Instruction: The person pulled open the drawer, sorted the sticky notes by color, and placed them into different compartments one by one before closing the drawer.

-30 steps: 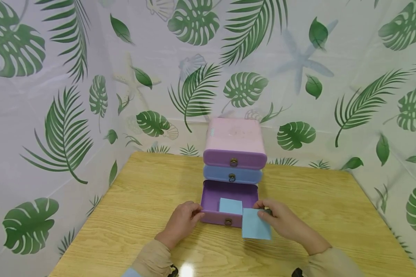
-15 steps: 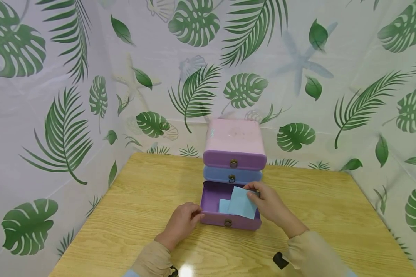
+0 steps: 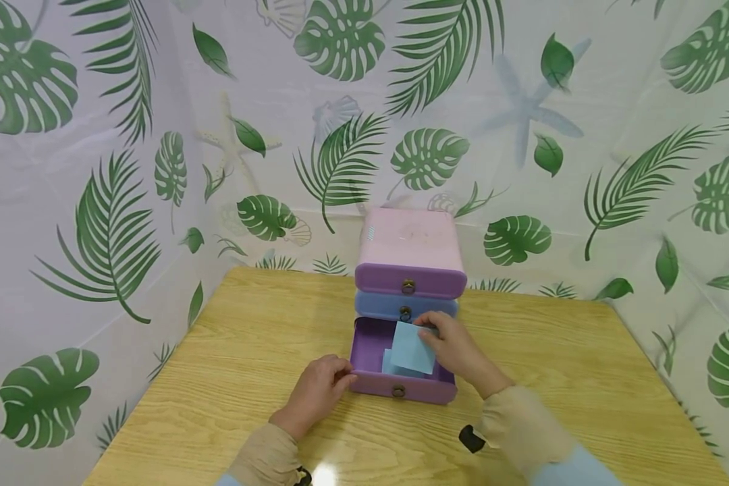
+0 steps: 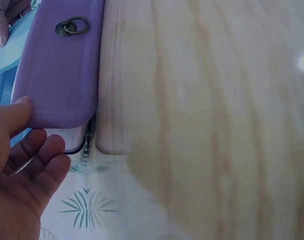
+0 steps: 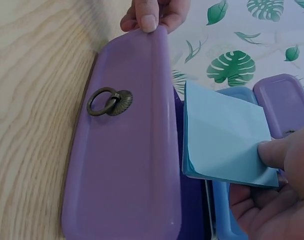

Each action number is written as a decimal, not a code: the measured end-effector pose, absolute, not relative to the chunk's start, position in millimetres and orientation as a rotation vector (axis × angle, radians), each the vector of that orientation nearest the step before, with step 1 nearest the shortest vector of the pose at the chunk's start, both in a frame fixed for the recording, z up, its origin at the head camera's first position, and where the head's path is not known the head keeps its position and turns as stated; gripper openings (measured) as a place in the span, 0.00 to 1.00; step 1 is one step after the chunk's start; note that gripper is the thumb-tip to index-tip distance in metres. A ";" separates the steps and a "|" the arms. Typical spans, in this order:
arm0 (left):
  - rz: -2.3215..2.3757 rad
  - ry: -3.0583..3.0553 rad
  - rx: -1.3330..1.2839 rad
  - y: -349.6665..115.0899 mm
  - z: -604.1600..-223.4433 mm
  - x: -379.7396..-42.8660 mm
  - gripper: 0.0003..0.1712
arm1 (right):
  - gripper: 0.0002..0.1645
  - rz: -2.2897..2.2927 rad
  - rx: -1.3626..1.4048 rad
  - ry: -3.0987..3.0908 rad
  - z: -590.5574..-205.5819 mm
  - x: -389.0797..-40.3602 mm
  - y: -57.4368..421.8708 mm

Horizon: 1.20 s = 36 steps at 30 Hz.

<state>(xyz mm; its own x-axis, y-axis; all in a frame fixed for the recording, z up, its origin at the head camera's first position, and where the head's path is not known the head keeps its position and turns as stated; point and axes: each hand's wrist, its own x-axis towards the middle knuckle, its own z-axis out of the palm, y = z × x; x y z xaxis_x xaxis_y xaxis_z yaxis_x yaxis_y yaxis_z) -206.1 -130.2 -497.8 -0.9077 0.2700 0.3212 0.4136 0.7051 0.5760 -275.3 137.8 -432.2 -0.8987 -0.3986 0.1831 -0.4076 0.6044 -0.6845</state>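
Observation:
In the head view my right hand (image 3: 455,347) pinches a pad of light blue sticky notes (image 3: 413,347) by its right side, thumb on top. The pad is tilted over the pulled-out purple bottom drawer (image 3: 373,384). Under it, more light blue paper (image 3: 387,362) lies in the drawer, mostly covered. My left hand (image 3: 320,386) holds the drawer's front panel at its left corner; the left wrist view has the thumb on the top edge of the purple panel (image 4: 61,65) and fingers below. Several layered sheets show along the edge of the held pad (image 5: 224,135).
The small pink cabinet (image 3: 410,236) stands at the back of the wooden table (image 3: 267,317). Its purple top drawer (image 3: 383,280) and blue middle drawer (image 3: 376,304) are pushed in, each with a ring pull. Leaf-patterned cloth (image 3: 431,101) hangs behind.
My right hand has carried the sticky note pad from in front of the drawer's right corner up and left, over the drawer's inside. The left hand stays at the drawer's corner.

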 end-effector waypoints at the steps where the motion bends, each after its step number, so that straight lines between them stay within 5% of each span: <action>1: -0.987 -2.700 -0.549 -130.2 -497.9 -206.2 0.04 | 0.09 1.200 0.702 -2.809 -434.0 -276.3 136.5; 36: -0.980 -2.712 -0.523 -131.5 -498.6 -207.2 0.04 | 0.09 0.931 0.677 -3.045 -479.8 -292.9 120.3</action>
<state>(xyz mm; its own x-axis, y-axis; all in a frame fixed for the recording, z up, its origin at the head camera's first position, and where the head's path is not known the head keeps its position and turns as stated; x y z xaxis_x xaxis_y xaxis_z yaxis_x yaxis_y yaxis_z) -207.2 -131.5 -498.6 -0.9149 0.2566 0.3118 0.3966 0.7158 0.5747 -292.9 120.3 -479.8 -0.9073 -0.4203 0.0129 -0.3557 0.7507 -0.5567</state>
